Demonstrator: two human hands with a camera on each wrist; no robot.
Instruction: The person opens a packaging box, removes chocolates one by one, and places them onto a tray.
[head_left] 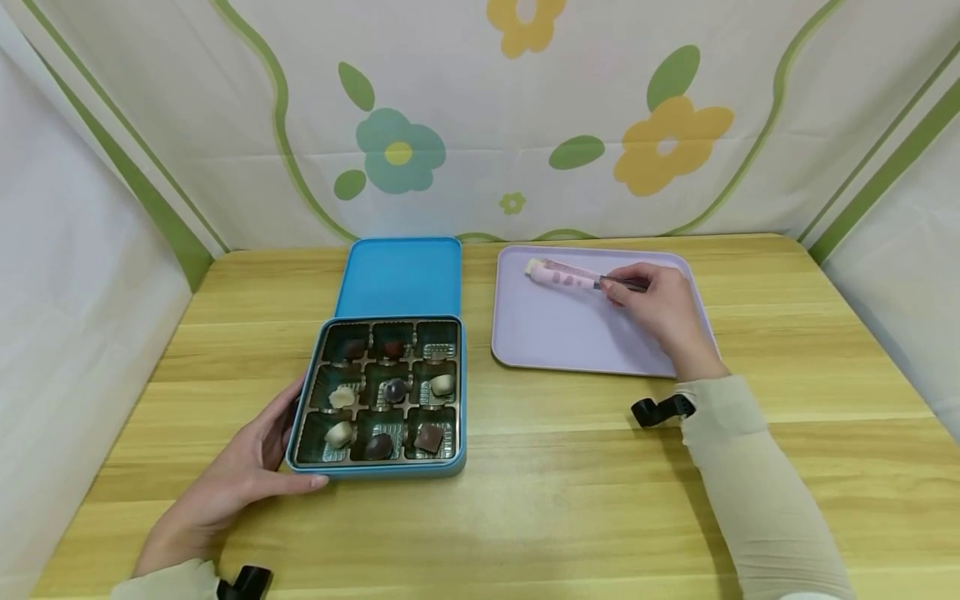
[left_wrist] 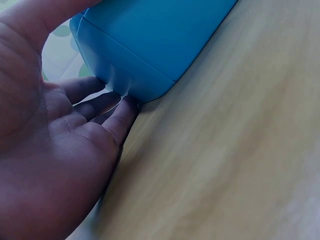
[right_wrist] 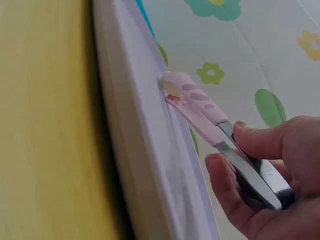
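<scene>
My right hand (head_left: 662,310) grips a pair of small tongs (right_wrist: 250,175) by their metal arms. Between the pink spotted tips (head_left: 562,275) is a pale cream chocolate (head_left: 533,267), held over the left part of a lilac tray (head_left: 592,333); whether it touches the tray I cannot tell. My left hand (head_left: 243,467) holds the near left corner of a blue tin (head_left: 375,472), thumb along the front and fingers against the left side (left_wrist: 120,107). Chocolates in dark and white shades, such as a square brown one (head_left: 429,437), sit in its compartments. The far right compartment (head_left: 437,340) shows only its plastic floor.
A flat blue lid (head_left: 399,275) lies directly behind the tin. Tin and tray stand side by side on a wooden table (head_left: 540,483), with a gap of bare wood between them. A white flowered cloth (head_left: 480,125) hangs behind the table's far edge.
</scene>
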